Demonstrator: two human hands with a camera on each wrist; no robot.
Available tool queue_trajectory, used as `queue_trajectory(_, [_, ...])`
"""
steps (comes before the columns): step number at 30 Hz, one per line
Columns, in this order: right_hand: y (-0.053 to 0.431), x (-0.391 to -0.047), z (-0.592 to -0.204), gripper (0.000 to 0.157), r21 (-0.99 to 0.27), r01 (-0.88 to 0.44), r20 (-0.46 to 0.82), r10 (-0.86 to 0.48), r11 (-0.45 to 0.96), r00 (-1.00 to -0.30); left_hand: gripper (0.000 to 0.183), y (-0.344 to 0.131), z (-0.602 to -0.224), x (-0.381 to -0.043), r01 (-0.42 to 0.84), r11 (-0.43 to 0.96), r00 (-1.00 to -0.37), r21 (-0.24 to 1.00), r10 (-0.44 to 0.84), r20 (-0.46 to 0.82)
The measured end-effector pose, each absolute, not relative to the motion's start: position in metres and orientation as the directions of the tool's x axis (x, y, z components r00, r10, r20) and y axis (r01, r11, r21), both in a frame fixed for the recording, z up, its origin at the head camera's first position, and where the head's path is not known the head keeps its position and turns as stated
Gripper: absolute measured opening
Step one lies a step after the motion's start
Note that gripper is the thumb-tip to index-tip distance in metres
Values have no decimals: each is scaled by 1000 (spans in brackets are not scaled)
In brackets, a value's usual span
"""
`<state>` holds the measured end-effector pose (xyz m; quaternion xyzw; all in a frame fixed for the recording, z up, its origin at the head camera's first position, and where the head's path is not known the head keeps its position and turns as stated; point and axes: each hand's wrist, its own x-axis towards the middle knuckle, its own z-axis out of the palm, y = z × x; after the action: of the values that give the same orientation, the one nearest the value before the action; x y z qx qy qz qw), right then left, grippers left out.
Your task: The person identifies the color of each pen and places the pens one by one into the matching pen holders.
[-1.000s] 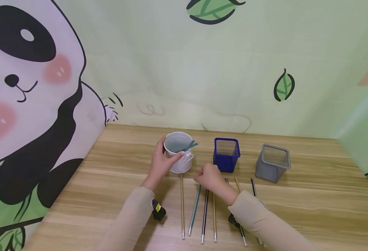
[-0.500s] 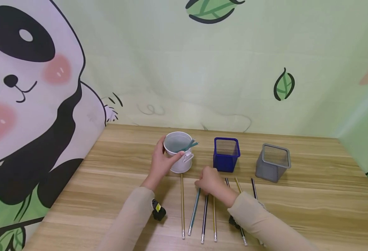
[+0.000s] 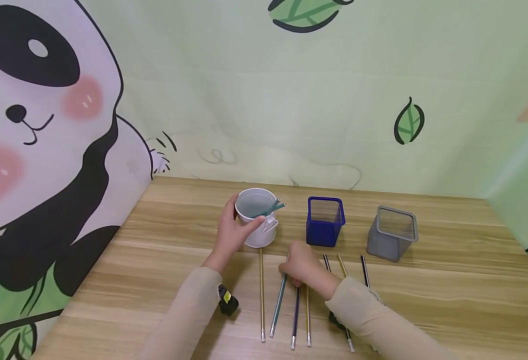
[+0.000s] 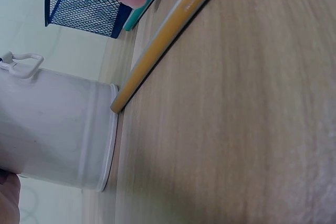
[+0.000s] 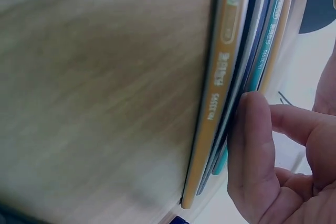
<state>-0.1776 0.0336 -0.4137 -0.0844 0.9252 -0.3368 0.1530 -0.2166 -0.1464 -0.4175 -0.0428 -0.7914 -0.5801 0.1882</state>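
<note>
My left hand [image 3: 233, 231] grips a small white metal bucket [image 3: 260, 239], thumb near the handle side and fingers around the far side. Two teal pencils [image 3: 274, 208] lean out of the bucket's rim. In front of the blue holder, my right hand [image 3: 304, 264] pinches a teal pencil [image 3: 278, 306] near its upper end, thumb and fingers on either side. That pencil lies on the table, eraser end towards me. Beside it are a dark pencil [image 3: 296, 317], partly hidden by the hand, and a yellow pencil [image 3: 308, 320]. Another yellow pencil [image 4: 157, 45] lies by the bucket's base.
A blue mesh pen holder [image 3: 323, 235] stands right of the bucket, and a grey mesh pen holder [image 3: 383, 245] farther right. Under and beside the right forearm lie several more pencils, including a black one [image 3: 365, 270]. A panda-printed backdrop [image 3: 246, 100] rises behind the wooden table [image 3: 462, 280].
My right hand has come down slightly towards me, onto the teal pencil's upper end. The dark pencil beside it has shifted a little. The left hand and bucket have stayed put.
</note>
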Motion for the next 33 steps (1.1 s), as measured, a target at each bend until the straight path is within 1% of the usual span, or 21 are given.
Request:
queue_trajectory(6, [31,-180,-417,24,-663,-21,-268,-263,749,-927,79,-147,-419,-216,275,333,-929,902,-152,339])
queue_trajectory(12, [31,-186,-417,22,-671,27,-297,-235,741,-925,79,-146,-416,-215,277,346,-930,897,-140,341])
queue_trajectory(20, [31,-190,-417,18,-698,74,-345,-243,712,-907,80,-146,-416,-215,274,353,-929,895,-143,341])
queue_trajectory(23, [29,-190,-416,18,-701,93,-354,-232,707,-906,81,-146,-416,-215,274,345,-931,898,-140,338])
queue_trajectory(30, [25,-189,-415,20,-677,68,-345,-235,733,-909,80,-147,-416,-215,287,337,-926,897,-143,350])
queue_trajectory(33, [26,-189,-416,21,-688,88,-348,-220,720,-911,79,-146,-416,-215,291,345,-927,892,-131,353])
